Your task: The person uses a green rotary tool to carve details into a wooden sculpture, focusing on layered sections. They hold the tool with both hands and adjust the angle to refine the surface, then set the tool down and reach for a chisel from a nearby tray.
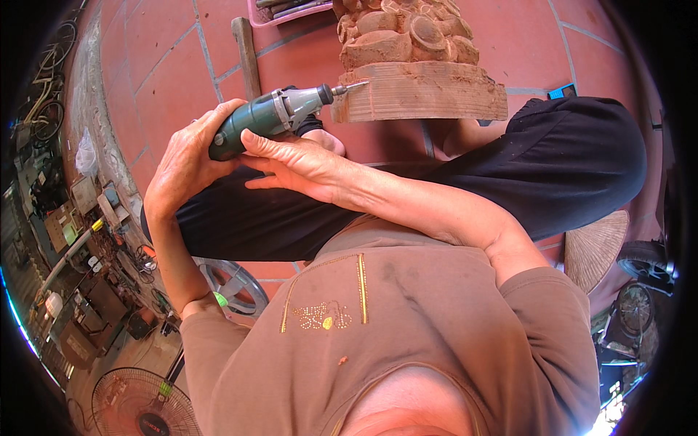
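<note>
A green and grey electric die grinder [254,123] lies in my left hand [178,156], whose fingers are wrapped round its rear body. The thin bit [355,86] points right, its tip at the left part of the wooden carving's [422,91] plain base; whether it touches cannot be made out. My right hand [294,163] crosses in front of my body with its fingers stretched and apart. Its thumb lies against or just over the grinder's lower side. The carving stands between my feet, its rounded, rough-cut upper part reaching the top edge.
A wooden bar [246,58] lies on the red tiles [171,65], near a pink tray [291,13] of tools. A small blue object [562,91] is beyond my right knee. A fan [142,403], a straw hat [596,251] and clutter along the left surround me.
</note>
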